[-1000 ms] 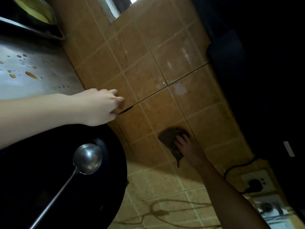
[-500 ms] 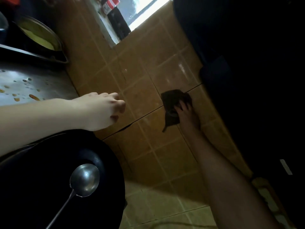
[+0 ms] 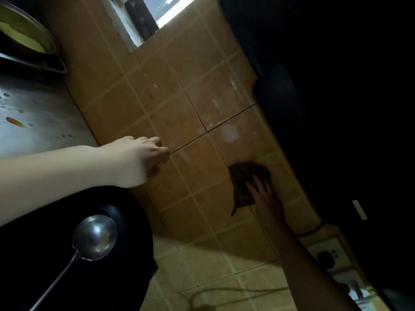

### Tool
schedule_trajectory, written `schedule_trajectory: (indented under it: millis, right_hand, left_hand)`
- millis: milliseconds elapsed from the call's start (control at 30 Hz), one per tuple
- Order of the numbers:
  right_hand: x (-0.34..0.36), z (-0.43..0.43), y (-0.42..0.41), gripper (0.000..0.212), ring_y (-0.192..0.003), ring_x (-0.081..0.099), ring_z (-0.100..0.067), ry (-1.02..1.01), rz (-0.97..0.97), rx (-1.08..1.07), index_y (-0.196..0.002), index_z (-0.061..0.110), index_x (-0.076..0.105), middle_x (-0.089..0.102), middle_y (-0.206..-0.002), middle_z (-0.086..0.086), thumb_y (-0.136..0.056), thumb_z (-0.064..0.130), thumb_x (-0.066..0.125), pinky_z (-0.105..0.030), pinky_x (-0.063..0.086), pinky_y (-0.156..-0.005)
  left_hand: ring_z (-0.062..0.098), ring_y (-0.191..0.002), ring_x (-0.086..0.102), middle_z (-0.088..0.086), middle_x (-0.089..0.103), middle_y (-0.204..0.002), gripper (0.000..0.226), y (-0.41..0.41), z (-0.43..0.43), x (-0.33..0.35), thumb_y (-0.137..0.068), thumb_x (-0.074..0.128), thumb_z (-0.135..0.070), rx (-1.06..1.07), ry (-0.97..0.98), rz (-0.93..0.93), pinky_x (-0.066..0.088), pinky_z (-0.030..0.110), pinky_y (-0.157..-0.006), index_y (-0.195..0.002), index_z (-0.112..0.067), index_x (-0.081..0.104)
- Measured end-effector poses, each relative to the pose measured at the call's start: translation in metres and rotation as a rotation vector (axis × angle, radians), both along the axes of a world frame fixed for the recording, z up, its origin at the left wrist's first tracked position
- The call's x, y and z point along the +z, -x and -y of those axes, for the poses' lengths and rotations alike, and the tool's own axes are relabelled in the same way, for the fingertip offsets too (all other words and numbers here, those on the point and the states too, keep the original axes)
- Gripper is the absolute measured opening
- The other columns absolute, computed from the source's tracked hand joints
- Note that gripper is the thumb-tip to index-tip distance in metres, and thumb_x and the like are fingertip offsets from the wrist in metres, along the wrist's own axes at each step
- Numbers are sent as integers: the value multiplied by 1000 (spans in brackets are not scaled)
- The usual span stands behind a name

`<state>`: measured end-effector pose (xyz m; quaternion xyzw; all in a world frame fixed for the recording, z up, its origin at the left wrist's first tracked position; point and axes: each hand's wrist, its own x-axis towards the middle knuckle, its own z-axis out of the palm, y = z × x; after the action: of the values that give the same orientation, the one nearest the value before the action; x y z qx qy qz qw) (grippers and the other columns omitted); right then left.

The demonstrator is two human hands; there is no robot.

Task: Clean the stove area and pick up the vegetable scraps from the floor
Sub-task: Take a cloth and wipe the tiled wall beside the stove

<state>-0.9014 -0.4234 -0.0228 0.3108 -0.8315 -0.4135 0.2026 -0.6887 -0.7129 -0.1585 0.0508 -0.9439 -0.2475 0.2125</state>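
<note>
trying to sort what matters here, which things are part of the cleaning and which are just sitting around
Part of the job:
dark cloth
right hand, pressing the cloth flat on the tiled wall
steel stove top, with food bits on it

Just lying about:
ladle
black wok
metal basin
wall socket

Kitchen, going by tan wall tiles [image 3: 202, 108], spattered steel counter [image 3: 40, 113], black wok [image 3: 67, 277] holding a steel ladle [image 3: 94, 237], metal basin [image 3: 33, 41], wall socket [image 3: 327, 254], window [image 3: 170, 10].
</note>
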Motion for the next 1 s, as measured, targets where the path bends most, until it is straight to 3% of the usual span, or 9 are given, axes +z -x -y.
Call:
schedule_trajectory:
  millis: [233, 433, 767, 1000]
  right_hand:
    - [-1, -4, 3, 67, -138, 30, -36, 73, 23, 38, -139, 14, 44, 31, -152, -11, -78, -9, 59, -42, 49, -89]
    - [7, 44, 19, 66, -146, 3, -25, -48, 17, 26, -149, 23, 17, 2, -159, -1, -92, 1, 43, -37, 35, -106]
    - [9, 208, 27, 49, -142, 10, -29, 10, 35, 101, -142, 18, 35, 10, -157, -3, -96, 7, 45, -39, 33, -105]
    - [9, 213, 26, 55, -143, 9, -27, 112, 33, 126, -146, 21, 29, 9, -157, -2, -95, 5, 43, -38, 33, -106]
  left_hand:
    - [14, -125, 39, -7, 36, -137, 35, 4, 3, -3, -98, 38, -33, -3, 1, 3, 34, 28, -97, -133, -31, 41]
    - [16, -116, 49, -5, 40, -123, 28, 4, 32, -3, -96, 40, -40, -10, 36, 11, 41, 30, -91, -123, -33, 40]
    - [14, -118, 46, -6, 37, -126, 30, -14, 65, -4, -97, 38, -41, 48, 83, 46, 43, 32, -93, -126, -34, 39]
    - [19, -116, 51, -3, 41, -122, 32, -17, 73, -10, -93, 43, -40, 38, 31, 105, 45, 32, -88, -124, -34, 40]
